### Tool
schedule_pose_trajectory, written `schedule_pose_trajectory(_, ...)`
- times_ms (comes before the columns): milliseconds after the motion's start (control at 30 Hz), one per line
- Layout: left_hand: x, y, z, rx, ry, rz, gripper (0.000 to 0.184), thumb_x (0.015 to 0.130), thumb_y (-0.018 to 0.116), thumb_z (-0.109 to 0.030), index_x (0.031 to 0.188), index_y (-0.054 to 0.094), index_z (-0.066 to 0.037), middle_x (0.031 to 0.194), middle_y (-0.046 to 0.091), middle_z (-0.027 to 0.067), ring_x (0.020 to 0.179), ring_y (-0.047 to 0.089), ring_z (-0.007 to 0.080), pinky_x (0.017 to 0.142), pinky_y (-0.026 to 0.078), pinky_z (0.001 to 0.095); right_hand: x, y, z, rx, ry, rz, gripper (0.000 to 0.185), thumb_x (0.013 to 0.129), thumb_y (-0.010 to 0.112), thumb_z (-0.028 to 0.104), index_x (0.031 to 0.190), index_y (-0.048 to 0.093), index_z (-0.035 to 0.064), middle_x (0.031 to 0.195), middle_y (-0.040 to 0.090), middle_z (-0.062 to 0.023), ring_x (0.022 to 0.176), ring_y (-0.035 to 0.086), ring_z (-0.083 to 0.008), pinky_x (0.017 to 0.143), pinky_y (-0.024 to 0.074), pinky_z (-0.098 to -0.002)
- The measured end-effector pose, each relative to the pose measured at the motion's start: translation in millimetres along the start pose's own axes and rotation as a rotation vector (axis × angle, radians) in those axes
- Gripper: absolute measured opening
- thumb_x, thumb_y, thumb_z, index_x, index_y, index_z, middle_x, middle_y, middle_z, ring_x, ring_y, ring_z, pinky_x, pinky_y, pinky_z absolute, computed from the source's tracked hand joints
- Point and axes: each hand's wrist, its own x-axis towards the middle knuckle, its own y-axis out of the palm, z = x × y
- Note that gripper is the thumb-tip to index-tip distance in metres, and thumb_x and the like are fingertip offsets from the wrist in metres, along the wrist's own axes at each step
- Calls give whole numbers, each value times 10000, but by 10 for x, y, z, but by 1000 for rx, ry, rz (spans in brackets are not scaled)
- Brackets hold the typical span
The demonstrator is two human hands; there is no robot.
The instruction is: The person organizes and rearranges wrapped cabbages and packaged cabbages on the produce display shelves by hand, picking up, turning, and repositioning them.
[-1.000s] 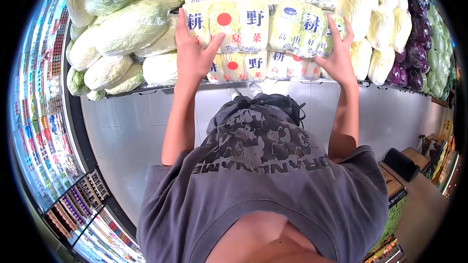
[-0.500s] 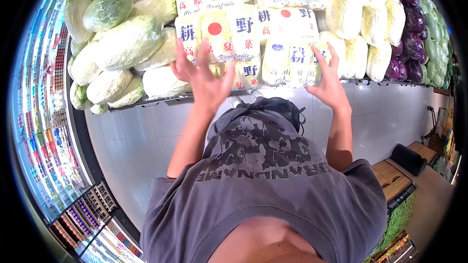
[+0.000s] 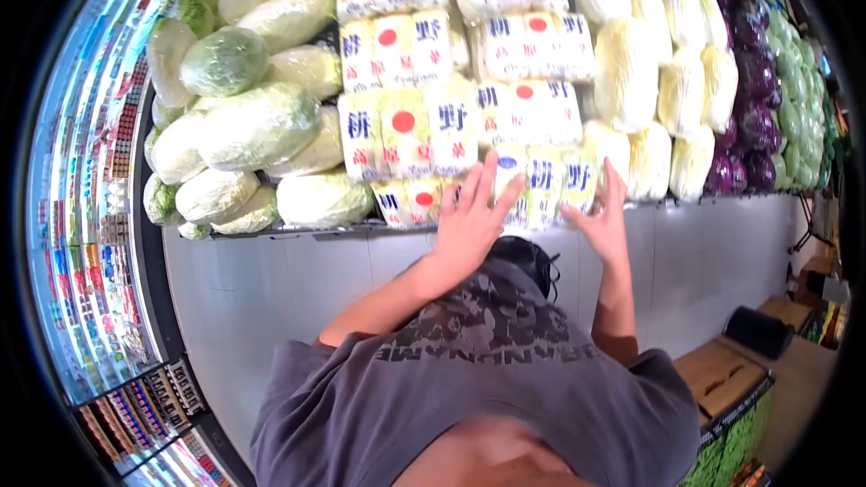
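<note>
A clear-wrapped pack of small napa cabbages (image 3: 544, 182), printed in blue with an oval logo, lies at the front edge of the display. My left hand (image 3: 471, 221) is at its left end, fingers spread over that end and part of the neighbouring pack (image 3: 394, 203). At the right end is my right hand (image 3: 603, 221), thumb and fingers apart around the corner. Both hands look to be at or touching the wrap; firm contact cannot be made out. Behind them are stacked packs with red dots, such as a large cabbage pack (image 3: 406, 131).
Loose wrapped napa cabbages (image 3: 257, 126) are piled on the left, with more wrapped cabbages (image 3: 627, 77) on the right. Beyond are purple cabbages (image 3: 756, 81) and pale green vegetables (image 3: 794, 117). A lit shelf (image 3: 90, 216) runs along the far left; a wooden cabinet (image 3: 717, 374) stands lower right.
My left hand has moved right, to the left end of the blue-logo pack. My right hand remains by its right end. The display sits lower in view.
</note>
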Motion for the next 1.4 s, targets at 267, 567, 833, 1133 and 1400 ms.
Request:
schedule_pose_trajectory(267, 160, 174, -58, 80, -19, -171, 778, 846, 650, -88, 1566, 461, -313, 1643, 356, 295, 1485, 358, 313, 1008, 307, 424, 98, 50, 143, 322, 251, 101, 713, 827, 827, -28, 1439, 460, -30, 1310, 644, -130, 1190, 633, -190, 1000, 538, -352)
schedule_pose_trajectory(567, 297, 21, -126, -259, -11, -122, 771, 826, 692, -65, 1529, 494, -313, 1671, 296, 280, 1490, 329, 310, 1032, 265, 477, 74, -209, 456, 471, 274, 128, 715, 726, 839, -108, 1355, 513, -9, 1175, 690, -104, 1044, 707, -209, 890, 604, -345)
schedule_pose_trajectory(833, 1181, -874, 516, -293, 98, -446, 1055, 653, 862, -120, 1582, 407, -327, 1689, 190, 311, 1461, 383, 416, 1062, 348, 496, 928, -352, 1312, 496, -52, 111, 753, 730, 880, 25, 1374, 493, -19, 1188, 691, -124, 1062, 706, -229, 929, 589, -375)
schedule_pose_trajectory(1133, 2234, -1428, 2195, -400, -65, -391, 1190, 671, 908, -63, 1634, 254, -310, 1612, 200, 320, 1422, 419, 533, 1093, 523, 484, 2880, 912, 2498, 405, -228, 319, 563, 854, 819, 54, 1330, 542, -62, 1209, 702, -158, 1057, 713, -213, 931, 600, -357)
schedule_pose_trajectory(1400, 2758, -1071, 3179, -434, -144, -433, 1179, 678, 846, 55, 1640, 241, -260, 1637, 168, 312, 1517, 270, 513, 1187, 430, 487, 4054, 1780, 2504, 133, -508, 126, 746, 786, 907, 263, 1347, 548, -72, 1173, 725, -172, 1053, 723, -254, 929, 581, -380)
